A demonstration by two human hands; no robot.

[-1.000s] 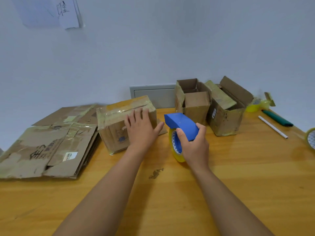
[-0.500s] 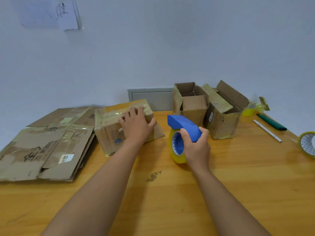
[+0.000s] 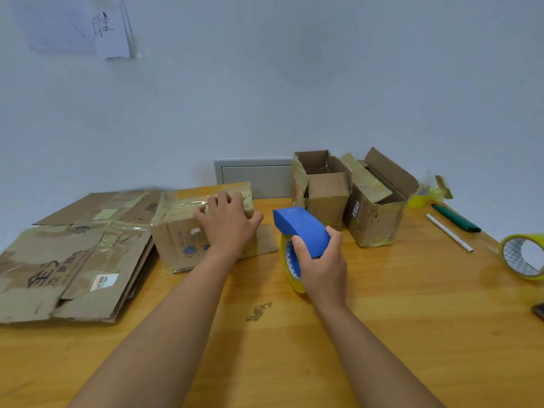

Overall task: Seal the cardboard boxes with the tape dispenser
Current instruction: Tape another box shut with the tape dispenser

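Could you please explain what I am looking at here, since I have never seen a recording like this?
No machine here: a head-worn camera looks down at a person's bare arms over a wooden table. The left hand rests on a closed, taped cardboard box. The right hand grips a blue tape dispenser loaded with a yellow roll. Flattened cardboard sheets lie left; two open cardboard boxes stand behind; a spare yellow tape roll sits right.

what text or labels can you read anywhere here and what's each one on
"全" in large black print, on the flattened cardboard; the smaller characters beside it are blurred.
Blue print on the closed box under the left hand: unreadable.
Handwritten character on the wall paper: not legible.
White label on the right open box: too small.
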